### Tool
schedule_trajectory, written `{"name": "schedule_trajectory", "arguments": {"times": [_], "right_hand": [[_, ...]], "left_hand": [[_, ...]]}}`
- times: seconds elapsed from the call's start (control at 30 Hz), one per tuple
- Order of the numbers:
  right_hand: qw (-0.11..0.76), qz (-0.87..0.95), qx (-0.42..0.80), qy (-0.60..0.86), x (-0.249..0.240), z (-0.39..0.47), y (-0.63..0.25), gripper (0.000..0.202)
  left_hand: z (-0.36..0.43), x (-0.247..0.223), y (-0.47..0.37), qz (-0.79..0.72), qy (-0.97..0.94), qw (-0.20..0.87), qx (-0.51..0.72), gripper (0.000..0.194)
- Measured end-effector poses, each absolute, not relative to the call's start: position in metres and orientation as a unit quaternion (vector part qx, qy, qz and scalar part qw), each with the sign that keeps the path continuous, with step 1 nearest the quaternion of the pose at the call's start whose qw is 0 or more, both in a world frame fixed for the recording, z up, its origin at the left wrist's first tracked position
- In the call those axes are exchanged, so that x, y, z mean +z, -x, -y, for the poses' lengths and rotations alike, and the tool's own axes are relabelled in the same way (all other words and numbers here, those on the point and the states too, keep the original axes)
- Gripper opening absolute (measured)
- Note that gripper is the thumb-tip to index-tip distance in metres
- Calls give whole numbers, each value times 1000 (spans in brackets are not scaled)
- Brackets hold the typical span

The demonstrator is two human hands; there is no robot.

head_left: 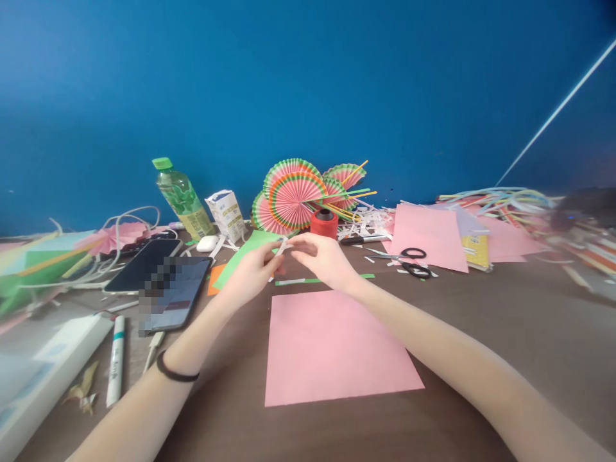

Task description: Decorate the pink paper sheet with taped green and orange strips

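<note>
A small whitish strip is pinched between my left hand and my right hand, whose fingertips nearly meet above the table. Nearer to me lies a flat sheet of pink paper. Just beyond it is a thin green strip with a white piece on its left part. Green paper rests behind my left hand, over an orange piece. A red spool with a black top stands behind my right hand.
Folded paper fans stand by the blue wall, beside a carton and a green bottle. On the right are black-handled scissors and pink sheets. Phones and a marker lie left.
</note>
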State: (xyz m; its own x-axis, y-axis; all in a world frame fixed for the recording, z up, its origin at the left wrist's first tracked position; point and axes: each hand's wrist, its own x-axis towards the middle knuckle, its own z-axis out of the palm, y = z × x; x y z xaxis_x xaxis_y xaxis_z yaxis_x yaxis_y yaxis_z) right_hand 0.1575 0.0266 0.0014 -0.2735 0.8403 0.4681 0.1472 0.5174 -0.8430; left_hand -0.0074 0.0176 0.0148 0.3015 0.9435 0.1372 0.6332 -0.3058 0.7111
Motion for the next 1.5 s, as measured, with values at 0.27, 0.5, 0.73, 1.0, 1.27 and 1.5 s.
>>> {"name": "schedule_trajectory", "arguments": {"times": [0.27,0.5,0.73,1.0,1.27,1.5], "right_hand": [[481,694,381,376,6,-31,-166,5],[401,733,390,388,8,-38,-181,16],[361,738,486,298,14,-36,-187,13],[349,682,585,266,24,-34,-200,19],[353,663,507,423,21,-43,-208,21],[331,645,440,530,3,-38,-215,23]], "left_hand": [[-11,24,1,-534,-748,307,247,26],[-11,25,2,-518,-752,336,230,19],[-10,25,1,-529,-753,311,238,19],[-24,16,17,-546,-764,237,248,36],[-33,0,29,-609,-788,-39,78,33],[-29,-8,11,-461,-868,-85,164,23]]}}
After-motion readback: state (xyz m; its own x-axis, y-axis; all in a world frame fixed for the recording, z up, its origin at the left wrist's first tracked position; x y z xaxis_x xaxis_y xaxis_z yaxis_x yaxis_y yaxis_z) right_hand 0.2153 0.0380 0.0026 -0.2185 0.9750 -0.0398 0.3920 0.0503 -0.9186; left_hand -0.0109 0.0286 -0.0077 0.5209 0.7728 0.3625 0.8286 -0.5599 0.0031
